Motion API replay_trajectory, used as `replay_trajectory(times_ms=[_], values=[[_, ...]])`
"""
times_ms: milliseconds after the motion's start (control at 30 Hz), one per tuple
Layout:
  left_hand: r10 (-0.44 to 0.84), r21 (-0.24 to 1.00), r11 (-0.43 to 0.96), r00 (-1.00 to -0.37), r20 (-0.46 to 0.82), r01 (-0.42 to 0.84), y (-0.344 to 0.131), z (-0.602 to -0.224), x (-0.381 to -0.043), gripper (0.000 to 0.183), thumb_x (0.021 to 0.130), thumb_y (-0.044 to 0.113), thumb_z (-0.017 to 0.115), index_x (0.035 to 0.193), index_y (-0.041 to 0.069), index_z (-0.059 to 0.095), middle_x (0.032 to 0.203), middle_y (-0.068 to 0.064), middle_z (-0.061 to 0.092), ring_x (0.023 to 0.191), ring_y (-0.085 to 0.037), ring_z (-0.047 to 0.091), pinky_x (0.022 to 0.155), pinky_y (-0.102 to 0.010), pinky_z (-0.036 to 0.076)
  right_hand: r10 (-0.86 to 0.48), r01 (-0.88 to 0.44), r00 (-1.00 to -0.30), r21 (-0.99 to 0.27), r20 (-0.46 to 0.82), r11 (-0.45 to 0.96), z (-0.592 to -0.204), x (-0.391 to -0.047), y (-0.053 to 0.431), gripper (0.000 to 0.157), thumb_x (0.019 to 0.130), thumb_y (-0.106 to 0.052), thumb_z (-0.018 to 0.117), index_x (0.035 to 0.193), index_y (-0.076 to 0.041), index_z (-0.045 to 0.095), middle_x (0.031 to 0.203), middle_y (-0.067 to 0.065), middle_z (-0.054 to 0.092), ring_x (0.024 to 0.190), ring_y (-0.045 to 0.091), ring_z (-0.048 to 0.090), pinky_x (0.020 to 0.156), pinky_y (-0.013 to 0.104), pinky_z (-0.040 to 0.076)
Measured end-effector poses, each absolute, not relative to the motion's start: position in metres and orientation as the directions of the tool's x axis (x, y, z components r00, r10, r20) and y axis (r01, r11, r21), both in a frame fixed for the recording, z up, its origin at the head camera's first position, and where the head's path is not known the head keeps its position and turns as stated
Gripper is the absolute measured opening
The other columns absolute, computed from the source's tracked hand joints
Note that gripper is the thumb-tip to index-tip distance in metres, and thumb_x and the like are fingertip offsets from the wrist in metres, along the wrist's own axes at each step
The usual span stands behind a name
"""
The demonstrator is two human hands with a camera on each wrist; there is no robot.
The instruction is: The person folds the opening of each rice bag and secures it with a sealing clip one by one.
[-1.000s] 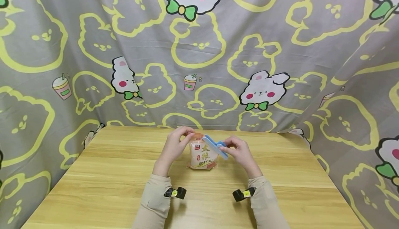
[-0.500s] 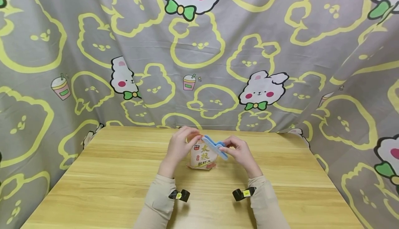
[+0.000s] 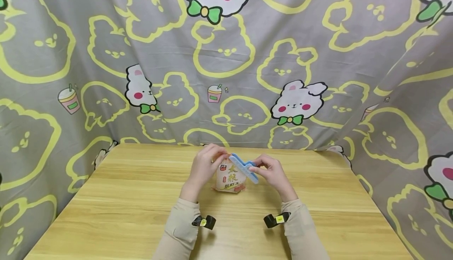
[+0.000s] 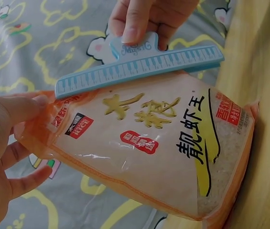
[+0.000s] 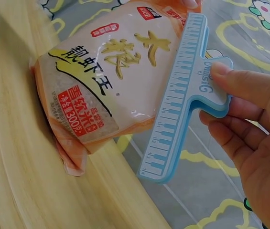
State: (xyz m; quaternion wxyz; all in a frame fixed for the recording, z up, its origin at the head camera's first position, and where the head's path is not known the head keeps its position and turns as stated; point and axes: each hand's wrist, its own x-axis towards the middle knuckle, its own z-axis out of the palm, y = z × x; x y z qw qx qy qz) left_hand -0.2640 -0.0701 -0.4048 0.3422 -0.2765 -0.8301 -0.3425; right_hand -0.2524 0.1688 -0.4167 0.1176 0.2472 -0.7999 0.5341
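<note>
A small orange-edged bag of rice (image 3: 228, 179) with gold and black lettering stands on the table, its bottom on the wood. At its top left, my left hand (image 3: 205, 166) pinches the orange top corner between thumb and fingers. A light blue bag clip (image 4: 135, 67) with a piano-key pattern lies slantwise along the bag's upper right edge. My right hand (image 3: 274, 172) holds the clip's handle, thumb on the printed face (image 5: 209, 76) and fingers behind. The clip's far end is close to my left thumb. Whether its jaws press on the plastic, I cannot tell.
The wooden table (image 3: 141, 212) reaches back to a grey curtain (image 3: 233, 55) with yellow outlines and cartoon rabbits, which also hangs on both sides. Black cameras (image 3: 209, 222) sit on both wrists, over the sleeves.
My left hand has shifted right along the bag's top, toward the clip, covering more of the orange edge. The right hand and clip have hardly moved.
</note>
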Motion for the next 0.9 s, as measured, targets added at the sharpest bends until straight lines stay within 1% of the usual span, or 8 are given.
replay_trajectory(times_ms=[200,367,567,667,900], values=[[0.240,0.401,0.581,-0.620,0.747,0.708,-0.0713,-0.4050,-0.2637,0.006,0.086,0.013,0.074,0.091,0.012,0.071,0.090,0.001,0.069,0.083,-0.011,0.064,0.072,-0.026,0.056,-0.260,-0.501,-0.862,-0.810,0.435,0.305,-0.4150,-0.2509,0.1663,0.008,0.085,-0.001,0.071,0.088,0.006,0.068,0.090,0.020,0.067,0.077,0.005,0.061,0.069,0.029,0.050],[0.246,0.439,0.567,-0.652,0.717,0.697,-0.0739,-0.4055,-0.2645,0.006,0.089,0.014,0.071,0.095,0.013,0.072,0.093,0.002,0.069,0.085,-0.010,0.064,0.074,-0.025,0.056,-0.256,-0.488,-0.869,-0.818,0.423,0.305,-0.4135,-0.2500,0.1649,0.011,0.086,-0.003,0.071,0.089,0.006,0.068,0.091,0.019,0.067,0.077,0.005,0.061,0.071,0.030,0.049],[0.255,0.476,0.545,-0.677,0.691,0.691,-0.0773,-0.4054,-0.2653,0.009,0.091,0.014,0.068,0.098,0.013,0.073,0.096,0.002,0.070,0.089,-0.011,0.064,0.077,-0.027,0.056,-0.260,-0.499,-0.863,-0.812,0.434,0.302,-0.4135,-0.2506,0.1639,0.010,0.086,-0.003,0.071,0.090,0.006,0.068,0.091,0.019,0.068,0.079,0.005,0.062,0.078,0.029,0.052],[0.257,0.490,0.537,-0.687,0.680,0.686,-0.0778,-0.4048,-0.2650,0.009,0.091,0.013,0.068,0.098,0.014,0.073,0.096,0.002,0.070,0.088,-0.011,0.063,0.076,-0.027,0.055,-0.263,-0.507,-0.858,-0.808,0.441,0.300,-0.4140,-0.2509,0.1635,0.009,0.086,-0.002,0.071,0.090,0.005,0.068,0.092,0.019,0.068,0.079,0.005,0.062,0.079,0.028,0.052],[0.244,0.503,0.536,-0.695,0.677,0.678,-0.0773,-0.4046,-0.2653,0.009,0.090,0.014,0.069,0.097,0.014,0.074,0.095,0.002,0.070,0.086,-0.011,0.062,0.074,-0.028,0.054,-0.264,-0.516,-0.853,-0.802,0.450,0.302,-0.4146,-0.2507,0.1617,0.008,0.086,-0.003,0.071,0.092,0.003,0.069,0.093,0.018,0.067,0.080,0.004,0.062,0.081,0.032,0.053]])
